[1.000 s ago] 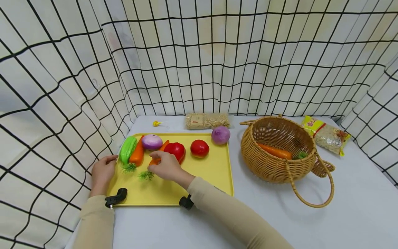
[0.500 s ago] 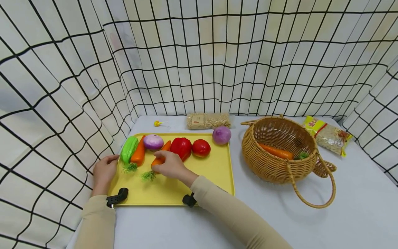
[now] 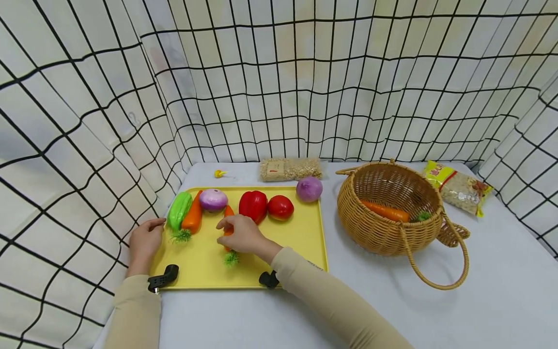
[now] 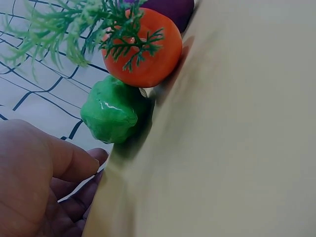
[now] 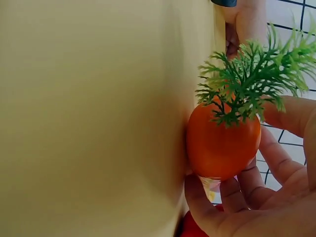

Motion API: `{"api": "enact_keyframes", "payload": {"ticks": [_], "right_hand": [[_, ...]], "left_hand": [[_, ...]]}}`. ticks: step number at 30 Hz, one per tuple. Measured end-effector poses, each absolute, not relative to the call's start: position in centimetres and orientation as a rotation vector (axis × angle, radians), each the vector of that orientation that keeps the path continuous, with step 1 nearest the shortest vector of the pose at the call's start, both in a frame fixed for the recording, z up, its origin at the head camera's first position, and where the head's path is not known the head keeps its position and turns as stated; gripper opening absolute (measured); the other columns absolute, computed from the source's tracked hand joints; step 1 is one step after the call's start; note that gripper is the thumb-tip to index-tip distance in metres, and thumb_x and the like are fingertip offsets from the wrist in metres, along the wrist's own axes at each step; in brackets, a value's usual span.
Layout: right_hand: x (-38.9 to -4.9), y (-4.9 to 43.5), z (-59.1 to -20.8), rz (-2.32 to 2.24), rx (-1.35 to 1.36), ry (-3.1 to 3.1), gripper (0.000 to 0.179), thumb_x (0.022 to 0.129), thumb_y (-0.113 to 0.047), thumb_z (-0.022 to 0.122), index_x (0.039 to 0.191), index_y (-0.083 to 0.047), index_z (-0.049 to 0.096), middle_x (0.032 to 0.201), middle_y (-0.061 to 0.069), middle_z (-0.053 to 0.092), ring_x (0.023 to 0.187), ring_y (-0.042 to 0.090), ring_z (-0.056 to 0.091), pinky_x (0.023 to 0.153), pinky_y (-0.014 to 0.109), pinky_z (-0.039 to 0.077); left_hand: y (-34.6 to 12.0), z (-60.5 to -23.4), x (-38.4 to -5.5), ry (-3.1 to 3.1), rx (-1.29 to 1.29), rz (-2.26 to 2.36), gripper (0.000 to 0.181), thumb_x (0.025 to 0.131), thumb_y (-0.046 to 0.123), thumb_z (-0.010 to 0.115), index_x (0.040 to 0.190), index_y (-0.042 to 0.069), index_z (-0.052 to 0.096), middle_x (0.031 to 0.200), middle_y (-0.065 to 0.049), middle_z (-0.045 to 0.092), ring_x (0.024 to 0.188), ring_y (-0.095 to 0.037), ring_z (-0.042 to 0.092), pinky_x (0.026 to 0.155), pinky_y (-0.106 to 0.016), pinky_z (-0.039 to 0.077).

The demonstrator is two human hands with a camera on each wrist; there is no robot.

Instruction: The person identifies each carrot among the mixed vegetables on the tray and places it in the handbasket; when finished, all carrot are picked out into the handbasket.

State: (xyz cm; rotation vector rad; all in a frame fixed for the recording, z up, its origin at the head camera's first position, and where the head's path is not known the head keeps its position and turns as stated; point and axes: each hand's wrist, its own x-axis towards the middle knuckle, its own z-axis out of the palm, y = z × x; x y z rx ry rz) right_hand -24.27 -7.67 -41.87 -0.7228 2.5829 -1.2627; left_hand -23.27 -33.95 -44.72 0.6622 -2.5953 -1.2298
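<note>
In the head view my right hand (image 3: 244, 236) holds a toy carrot (image 3: 228, 212) with a green leafy top on a yellow tray (image 3: 196, 276). The right wrist view has the fingers curled about the carrot's orange body (image 5: 222, 143), its leaves (image 5: 247, 84) pointing toward the camera. My left hand (image 3: 145, 242) grips the tray's left rim, thumb and fingers at the edge in the left wrist view. Close to it lie a green ridged vegetable (image 3: 179, 211) and a second carrot (image 3: 193, 215). A purple onion (image 3: 213, 199), red bell pepper (image 3: 253, 206) and tomato (image 3: 281, 208) sit farther along.
Another purple onion (image 3: 309, 189) rests at the tray's back right corner. A wicker basket (image 3: 366, 232) containing a carrot (image 3: 385, 212) stands to the right. Behind are a bag of grains (image 3: 290, 169), a yellow-labelled bag (image 3: 457, 188) and a small yellow item (image 3: 219, 173).
My right hand has moved slightly right with the carrot, which has turned from slanted to nearly straight front to back. The red pepper stands away from the hand now. My left hand stays put.
</note>
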Motion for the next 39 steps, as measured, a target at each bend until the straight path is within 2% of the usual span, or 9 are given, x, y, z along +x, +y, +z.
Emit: {"api": "enact_keyframes", "payload": {"ticks": [5,12,17,24,31,39], "right_hand": [[-24.4,-7.3,-42.1,-1.258,-0.694,2.566,0.028,0.079,-0.016,0.082,0.106,-0.014,0.073,0.089,-0.005,0.061,0.084,0.007,0.052,0.075,0.017,0.044],[-24.6,-7.0,-42.3,-1.274,-0.652,2.505,0.033,0.075,-0.015,0.085,0.105,-0.02,0.072,0.102,-0.009,0.063,0.09,0.01,0.053,0.081,0.021,0.045],[-24.6,-6.5,-42.4,-1.202,-0.603,2.476,0.042,0.075,-0.021,0.085,0.114,-0.02,0.068,0.107,-0.005,0.064,0.092,0.01,0.055,0.084,0.023,0.046],[-24.1,-6.0,-42.1,-0.938,-0.638,2.515,0.057,0.074,-0.03,0.086,0.124,-0.02,0.062,0.103,-0.004,0.062,0.088,0.009,0.053,0.082,0.022,0.045],[-23.4,-5.4,-41.8,-0.907,-0.639,2.533,0.049,0.078,-0.026,0.081,0.123,-0.018,0.062,0.096,-0.004,0.059,0.085,0.011,0.052,0.076,0.021,0.044],[-22.5,-4.0,-40.6,-1.091,-0.678,2.548,0.046,0.078,-0.026,0.078,0.121,-0.019,0.063,0.106,-0.004,0.062,0.087,0.01,0.053,0.077,0.022,0.045]], "left_hand": [[-34.0,-44.7,-23.2,-2.6,0.66,-1.228,0.042,0.101,0.02,0.04,0.135,0.002,0.057,0.136,-0.021,0.054,0.126,-0.036,0.047,0.098,-0.045,0.039],[-33.9,-44.6,-23.2,-2.608,0.646,-1.213,0.042,0.101,0.019,0.039,0.135,0.002,0.057,0.137,-0.021,0.054,0.126,-0.036,0.046,0.097,-0.045,0.039],[-33.9,-44.6,-23.3,-2.618,0.64,-1.206,0.043,0.101,0.02,0.039,0.135,0.003,0.057,0.138,-0.021,0.054,0.127,-0.037,0.046,0.099,-0.046,0.038],[-33.9,-44.7,-23.2,-2.614,0.644,-1.212,0.043,0.101,0.02,0.038,0.136,0.003,0.056,0.138,-0.021,0.053,0.128,-0.038,0.045,0.101,-0.048,0.038],[-34.1,-44.8,-23.2,-2.613,0.651,-1.222,0.043,0.102,0.02,0.038,0.137,0.002,0.056,0.138,-0.021,0.053,0.128,-0.038,0.045,0.101,-0.048,0.037],[-34.1,-44.9,-23.2,-2.608,0.65,-1.217,0.043,0.101,0.02,0.038,0.136,0.002,0.056,0.137,-0.021,0.053,0.127,-0.037,0.045,0.099,-0.048,0.038]]}}
